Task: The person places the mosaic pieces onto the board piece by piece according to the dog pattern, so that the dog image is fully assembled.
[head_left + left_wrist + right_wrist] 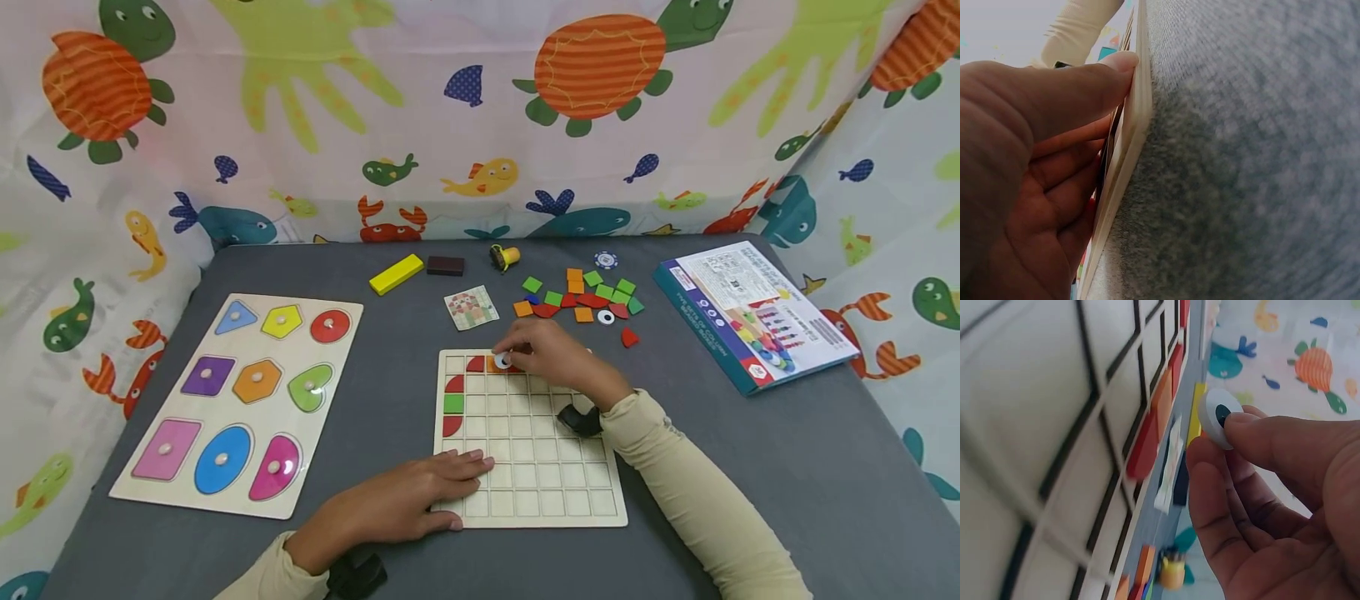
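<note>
My right hand (546, 354) is above the far edge of the pale grid board (542, 479). Between thumb and fingertips it pinches a white disc with a dark centre, an eye piece (1212, 419). Below it, the board's far row holds a red piece (476, 364), an orange square (1162, 403) and another red piece (1142, 450). Down the left column lie two red pieces with a green square (453, 403) between them. My left hand (408, 493) rests on the board's near left part, fingers stretched out; its thumb (1100, 81) lies at the board's edge.
Loose orange, green and red pieces (574, 287) are scattered beyond the board, with another eye piece (605, 317). A picture card (471, 308), yellow block (396, 275), dark block (446, 266) and yellow-black toy (505, 257) lie behind. Left is a shape puzzle (270, 333); right, a box (757, 312).
</note>
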### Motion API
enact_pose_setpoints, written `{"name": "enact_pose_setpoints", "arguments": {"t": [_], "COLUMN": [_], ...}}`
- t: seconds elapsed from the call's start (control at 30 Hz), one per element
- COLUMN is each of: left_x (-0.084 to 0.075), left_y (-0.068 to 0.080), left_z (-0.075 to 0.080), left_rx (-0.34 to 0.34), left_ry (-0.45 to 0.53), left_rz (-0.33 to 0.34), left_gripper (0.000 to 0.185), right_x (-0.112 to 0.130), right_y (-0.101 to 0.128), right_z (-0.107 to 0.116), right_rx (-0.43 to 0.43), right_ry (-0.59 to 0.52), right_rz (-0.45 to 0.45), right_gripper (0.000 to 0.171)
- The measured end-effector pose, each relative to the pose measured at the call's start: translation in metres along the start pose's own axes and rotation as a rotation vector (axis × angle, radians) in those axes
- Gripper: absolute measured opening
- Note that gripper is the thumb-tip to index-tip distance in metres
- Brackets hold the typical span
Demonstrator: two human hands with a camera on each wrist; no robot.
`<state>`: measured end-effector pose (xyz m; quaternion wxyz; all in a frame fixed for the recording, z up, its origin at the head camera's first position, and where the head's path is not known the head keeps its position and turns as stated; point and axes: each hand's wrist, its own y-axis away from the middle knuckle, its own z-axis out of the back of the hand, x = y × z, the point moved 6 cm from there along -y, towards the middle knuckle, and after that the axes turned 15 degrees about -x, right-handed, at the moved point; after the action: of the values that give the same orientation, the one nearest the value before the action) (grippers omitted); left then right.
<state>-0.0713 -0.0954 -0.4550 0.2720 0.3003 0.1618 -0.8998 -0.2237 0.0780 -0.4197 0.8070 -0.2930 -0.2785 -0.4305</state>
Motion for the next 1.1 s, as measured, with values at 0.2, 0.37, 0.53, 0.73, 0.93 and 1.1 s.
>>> {"name": "enact_pose_setpoints", "arguments": {"t": [0.2,0.37,0.53,0.73,0.93,1.1], "left_x": [0.000,0.000,0.001,0.003,0.002,0.001], "left_y": [0.001,0.000,0.001,0.002,0.002,0.002], "left_z": [0.001,0.000,0.002,0.001,0.002,0.002], "left_rx": [-0.014,-0.016,-0.013,-0.007,-0.005,-0.007], "left_ry": [0.011,0.017,0.016,0.011,0.001,0.002], "left_rz": [-0.009,-0.021,-0.018,-0.015,-0.023,-0.025], "left_gripper": [0.059,0.060,0.060,0.060,0.059,0.059], "right_x": [0.015,0.021,0.026,0.025,0.026,0.029], "right_y": [-0.005,-0.008,-0.011,-0.011,-0.010,-0.009], "right_z": [-0.019,-0.031,-0.037,-0.042,-0.046,-0.048], "right_rx": [0.058,0.113,0.155,0.168,0.131,0.110], "right_ry": [-0.014,0.012,0.034,0.072,0.116,0.132], "right_rz": [0.016,0.038,0.058,0.052,0.046,0.046], "right_gripper": [0.019,0.018,0.014,0.014,0.014,0.015]}}
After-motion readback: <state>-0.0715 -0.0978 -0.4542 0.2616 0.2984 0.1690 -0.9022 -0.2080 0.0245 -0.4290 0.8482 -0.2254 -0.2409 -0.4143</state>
